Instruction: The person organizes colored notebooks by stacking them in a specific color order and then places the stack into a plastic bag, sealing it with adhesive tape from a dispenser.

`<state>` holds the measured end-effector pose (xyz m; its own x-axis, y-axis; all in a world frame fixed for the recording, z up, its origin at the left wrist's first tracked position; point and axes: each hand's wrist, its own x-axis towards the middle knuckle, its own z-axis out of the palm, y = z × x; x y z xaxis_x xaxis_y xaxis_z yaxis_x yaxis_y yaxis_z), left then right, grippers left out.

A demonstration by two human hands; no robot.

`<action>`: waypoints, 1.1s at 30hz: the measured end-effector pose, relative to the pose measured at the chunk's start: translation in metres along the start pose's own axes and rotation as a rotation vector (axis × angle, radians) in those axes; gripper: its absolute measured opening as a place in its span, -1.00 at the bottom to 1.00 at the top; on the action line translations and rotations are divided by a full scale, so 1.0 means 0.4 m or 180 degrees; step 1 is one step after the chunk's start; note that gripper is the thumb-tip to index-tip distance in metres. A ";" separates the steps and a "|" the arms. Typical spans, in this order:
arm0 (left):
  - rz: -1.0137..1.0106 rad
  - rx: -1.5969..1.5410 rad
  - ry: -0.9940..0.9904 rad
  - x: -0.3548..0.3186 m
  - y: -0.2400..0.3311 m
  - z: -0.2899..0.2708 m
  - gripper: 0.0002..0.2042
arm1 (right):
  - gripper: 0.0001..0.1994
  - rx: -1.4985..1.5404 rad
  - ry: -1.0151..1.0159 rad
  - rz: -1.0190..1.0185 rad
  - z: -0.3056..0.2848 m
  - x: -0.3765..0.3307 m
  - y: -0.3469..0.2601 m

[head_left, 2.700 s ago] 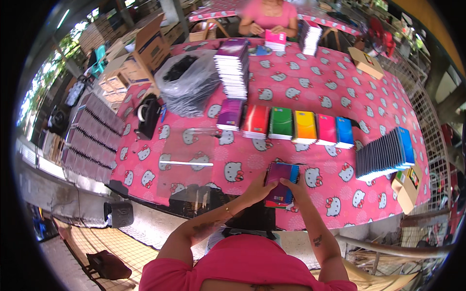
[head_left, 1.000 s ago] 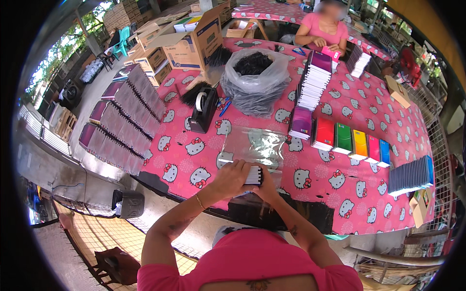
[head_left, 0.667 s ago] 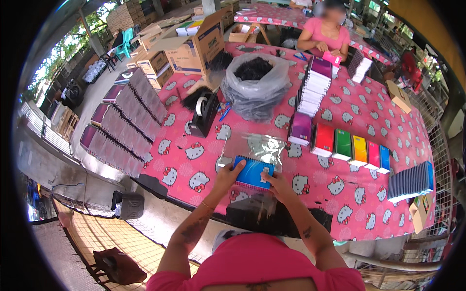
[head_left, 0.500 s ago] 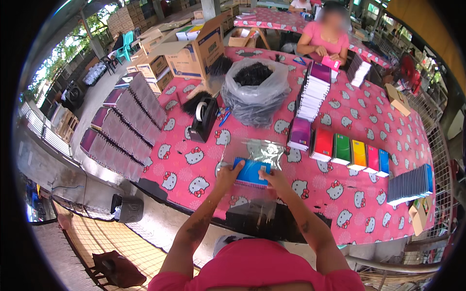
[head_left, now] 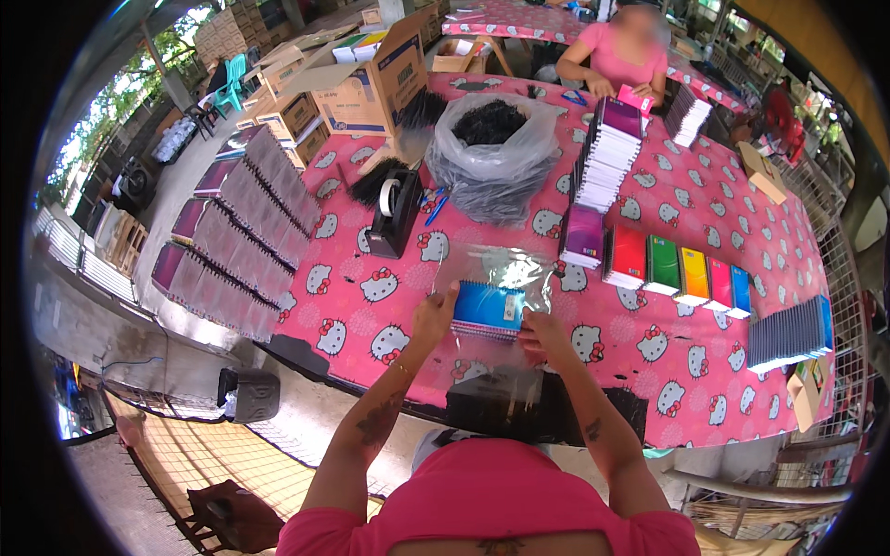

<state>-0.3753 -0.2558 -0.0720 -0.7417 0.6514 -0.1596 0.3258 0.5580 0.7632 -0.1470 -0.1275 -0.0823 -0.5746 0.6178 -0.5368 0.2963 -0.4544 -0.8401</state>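
Observation:
A spiral-bound blue notebook stack [head_left: 484, 306], with a small white label at its right end, lies on a clear plastic sheet [head_left: 505, 262] in front of me. My left hand [head_left: 432, 320] is closed at the stack's left end, thumb at the upper corner. My right hand [head_left: 545, 335] is just beyond the right end, fingers curled at the plastic's right side. The plastic's far part stands out shiny beyond the notebooks, and its near part hangs toward the table edge.
A black tape dispenser [head_left: 393, 218], blue pen [head_left: 437, 210] and plastic bag of black strands [head_left: 496, 171] stand beyond. Wrapped notebook stacks [head_left: 232, 241] are left; colored notebooks [head_left: 663, 264] and a grey-edged stack [head_left: 788, 335] right. A co-worker [head_left: 623, 56] sits across the table.
My right hand has slid off the notebooks' labelled end to the right, baring the label. My left thumb has drawn back from the cover to the left corner.

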 end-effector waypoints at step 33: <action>0.2721 0.0980 -0.1165 -0.203 -0.171 -0.118 -0.88 | -0.91 -0.3493 -0.0295 -0.2694 0.081 -0.189 0.091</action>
<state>-0.3650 -0.3714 -0.0816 0.0262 0.9888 0.1471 0.8462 -0.1003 0.5234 -0.1174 -0.2115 -0.0697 -0.9134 0.3852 0.1315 0.2530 0.7904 -0.5579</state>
